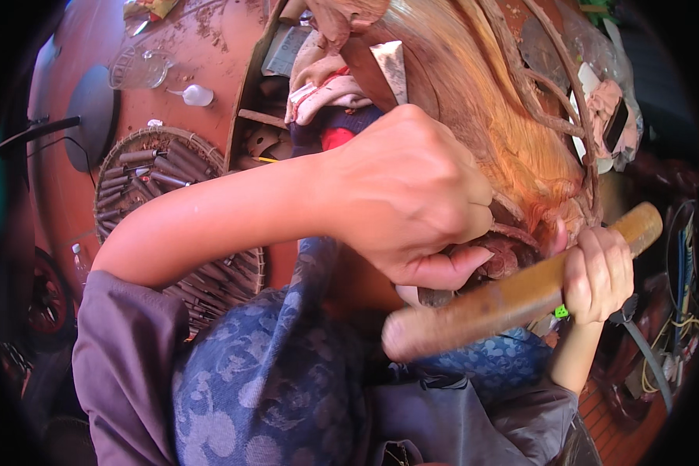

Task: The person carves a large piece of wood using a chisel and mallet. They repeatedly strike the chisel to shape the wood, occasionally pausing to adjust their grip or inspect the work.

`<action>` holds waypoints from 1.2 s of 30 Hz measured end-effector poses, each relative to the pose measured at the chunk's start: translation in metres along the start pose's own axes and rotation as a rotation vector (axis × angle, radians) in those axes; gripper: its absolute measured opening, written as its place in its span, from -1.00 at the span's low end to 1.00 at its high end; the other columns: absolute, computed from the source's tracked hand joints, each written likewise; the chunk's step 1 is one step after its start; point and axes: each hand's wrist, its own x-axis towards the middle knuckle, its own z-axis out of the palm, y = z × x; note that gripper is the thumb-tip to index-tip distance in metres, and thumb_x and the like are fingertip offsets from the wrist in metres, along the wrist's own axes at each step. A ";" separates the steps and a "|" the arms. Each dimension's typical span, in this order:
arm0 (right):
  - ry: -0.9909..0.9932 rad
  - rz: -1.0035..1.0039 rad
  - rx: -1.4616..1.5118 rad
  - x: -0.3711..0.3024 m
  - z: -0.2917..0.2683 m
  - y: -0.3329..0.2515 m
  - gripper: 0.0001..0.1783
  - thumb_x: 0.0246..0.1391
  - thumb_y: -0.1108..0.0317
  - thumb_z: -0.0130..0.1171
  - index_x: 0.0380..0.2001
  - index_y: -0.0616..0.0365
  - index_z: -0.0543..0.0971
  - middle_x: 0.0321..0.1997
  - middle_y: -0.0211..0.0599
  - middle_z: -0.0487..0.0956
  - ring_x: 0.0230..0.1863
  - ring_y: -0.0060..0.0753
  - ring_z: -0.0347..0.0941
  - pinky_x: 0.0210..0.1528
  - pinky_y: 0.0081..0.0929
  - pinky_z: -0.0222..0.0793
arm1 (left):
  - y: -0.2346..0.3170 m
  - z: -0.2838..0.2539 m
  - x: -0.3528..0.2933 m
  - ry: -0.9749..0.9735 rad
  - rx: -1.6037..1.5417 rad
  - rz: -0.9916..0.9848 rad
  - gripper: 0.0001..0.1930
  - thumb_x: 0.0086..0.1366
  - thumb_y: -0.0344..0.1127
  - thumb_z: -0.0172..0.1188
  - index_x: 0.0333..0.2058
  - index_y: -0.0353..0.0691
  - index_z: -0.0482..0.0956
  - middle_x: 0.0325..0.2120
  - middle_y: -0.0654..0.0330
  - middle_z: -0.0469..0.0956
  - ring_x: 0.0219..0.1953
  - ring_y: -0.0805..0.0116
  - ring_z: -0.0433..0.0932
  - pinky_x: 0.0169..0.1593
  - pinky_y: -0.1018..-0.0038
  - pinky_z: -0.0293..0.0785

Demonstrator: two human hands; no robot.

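Note:
My left hand [419, 194] is closed in a fist at the middle of the view, its forearm crossing from the left. Whatever it grips is mostly hidden; a small greyish end [435, 297] shows below the thumb. My right hand [598, 273] wraps round a thick, rounded wooden club [493, 311], whose blurred free end points left, just below my left fist. Beyond both hands rises a large carved piece of wood [458, 101] with flowing orange-brown grain, and reddish carved detail [512, 252] shows between the hands.
To the left, a round woven basket [260, 268] holds many wooden-handled tools. A glass mug [140, 68] and a small white bottle [197, 95] stand on the reddish surface near a black round fan-like disc [93, 116]. Cloths [326, 78] lie beside the wood. Stem-like branches [555, 97] curve along its right.

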 end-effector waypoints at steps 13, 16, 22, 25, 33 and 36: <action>0.056 0.015 0.081 0.006 0.006 0.007 -0.67 -0.19 0.59 0.47 -0.54 0.25 0.43 -0.56 -0.19 0.52 -0.56 -0.25 0.48 -0.48 -0.35 0.50 | -0.006 -0.005 0.000 0.027 0.024 0.078 -0.64 0.02 -0.16 0.27 -0.74 -0.09 0.28 -0.70 0.31 0.24 -0.70 0.33 0.34 -0.65 0.42 0.22; -0.034 0.049 0.044 0.005 0.006 0.003 -0.68 -0.18 0.62 0.46 -0.53 0.24 0.43 -0.55 -0.19 0.52 -0.56 -0.25 0.48 -0.46 -0.34 0.51 | -0.004 -0.008 0.000 -0.029 0.017 0.031 -0.67 0.00 -0.16 0.28 -0.74 -0.10 0.33 -0.71 0.26 0.31 -0.65 0.22 0.42 -0.61 0.32 0.30; 0.015 0.012 0.047 0.008 0.008 0.005 -0.68 -0.12 0.61 0.44 -0.52 0.22 0.41 -0.55 -0.20 0.53 -0.56 -0.26 0.48 -0.47 -0.37 0.51 | -0.004 -0.012 0.000 -0.062 -0.002 -0.004 -0.67 0.00 -0.15 0.27 -0.74 -0.13 0.34 -0.73 0.22 0.32 -0.65 0.14 0.44 -0.60 0.26 0.32; 0.044 -0.023 0.069 0.009 0.008 0.008 -0.68 -0.12 0.60 0.44 -0.52 0.24 0.41 -0.56 -0.20 0.52 -0.57 -0.27 0.48 -0.48 -0.38 0.49 | -0.008 -0.009 -0.002 -0.012 0.002 0.050 -0.66 0.01 -0.17 0.29 -0.74 -0.09 0.31 -0.72 0.27 0.26 -0.69 0.26 0.37 -0.64 0.34 0.24; 0.049 -0.032 0.077 0.014 0.005 0.010 -0.69 -0.13 0.59 0.45 -0.53 0.26 0.43 -0.56 -0.19 0.51 -0.58 -0.25 0.47 -0.50 -0.37 0.48 | -0.009 -0.013 0.000 0.036 -0.020 0.070 -0.65 0.03 -0.21 0.30 -0.73 -0.09 0.29 -0.71 0.29 0.24 -0.70 0.29 0.36 -0.64 0.36 0.23; 0.038 -0.024 0.034 0.014 0.006 0.009 -0.70 -0.13 0.59 0.45 -0.54 0.26 0.43 -0.56 -0.18 0.51 -0.57 -0.24 0.48 -0.49 -0.37 0.48 | -0.008 -0.015 0.001 0.038 -0.031 0.072 -0.65 0.02 -0.21 0.30 -0.73 -0.10 0.30 -0.72 0.28 0.23 -0.70 0.27 0.36 -0.64 0.35 0.23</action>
